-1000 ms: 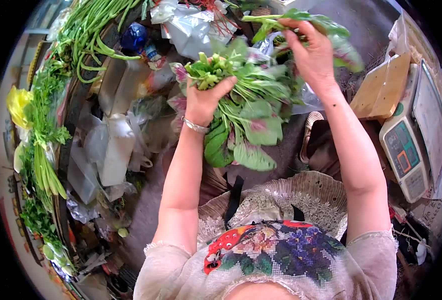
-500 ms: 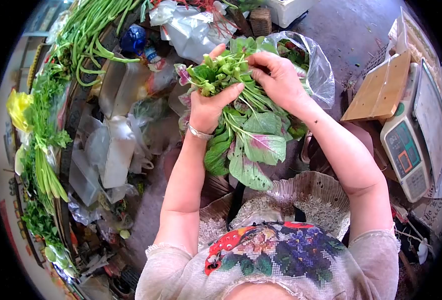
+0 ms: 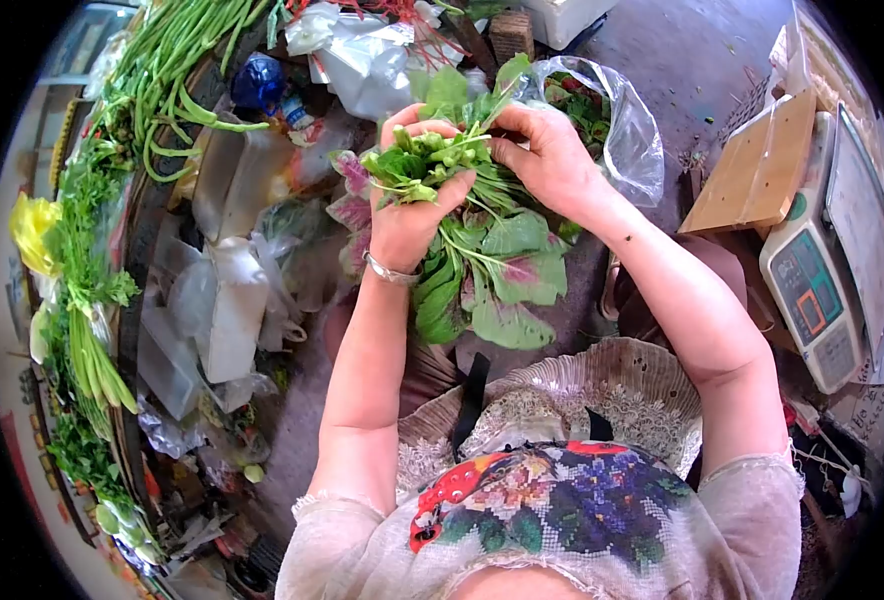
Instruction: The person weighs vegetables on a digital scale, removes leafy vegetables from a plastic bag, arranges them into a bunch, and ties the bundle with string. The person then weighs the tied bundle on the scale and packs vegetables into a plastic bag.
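Observation:
My left hand [image 3: 407, 215] wraps round a bunch of leafy greens [image 3: 522, 265], whose cut stems point up and left and whose green and purple leaves hang to the right and below. Close against the top of the bunch, my right hand [image 3: 552, 160] pinches a stem with thumb and fingers. Behind that hand, an open clear plastic bag [image 3: 632, 150] holds more red and green leaves. A silver bracelet circles my left wrist.
A scale [image 3: 812, 290] stands at the right beside a cardboard piece [image 3: 757, 165]. Long beans [image 3: 177, 60] and other greens [image 3: 87, 260] line the left edge. Plastic bags [image 3: 362, 60] and a blue bottle [image 3: 257, 82] lie at the top. A white box [image 3: 567, 20] stands behind.
My right hand came down from the upper right with a leafy stem to the bunch and stays beside it. The clear bag has come into fuller view. My left hand keeps its hold.

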